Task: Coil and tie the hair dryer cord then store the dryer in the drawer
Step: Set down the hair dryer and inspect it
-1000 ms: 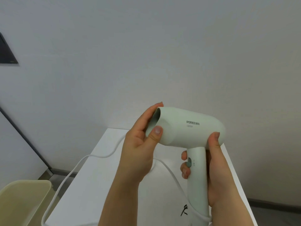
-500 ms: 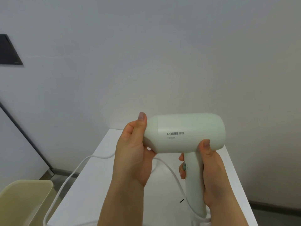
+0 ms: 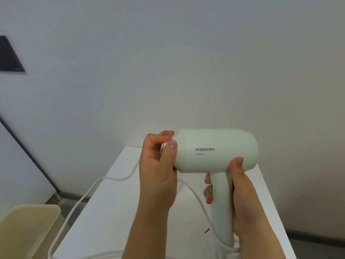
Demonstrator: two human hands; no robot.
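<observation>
Right hand: wrapping the handle, holding the hair dryer up between both hands.
Left hand: pinching the nozzle end, thumb on the barrel.
Cord: trailing loose over the desk, below and left of the hands.
Tip: I'd be looping evenly, starting from the handle base.

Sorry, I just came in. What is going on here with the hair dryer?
A person holds a pale green hair dryer in the air above a white table. The right hand grips the handle, and the left hand holds the front end of the barrel. The white cord runs loose across the table and over its left edge, so it is not yet coiled or tied. A yellowish bin stands on the floor to the left.
</observation>
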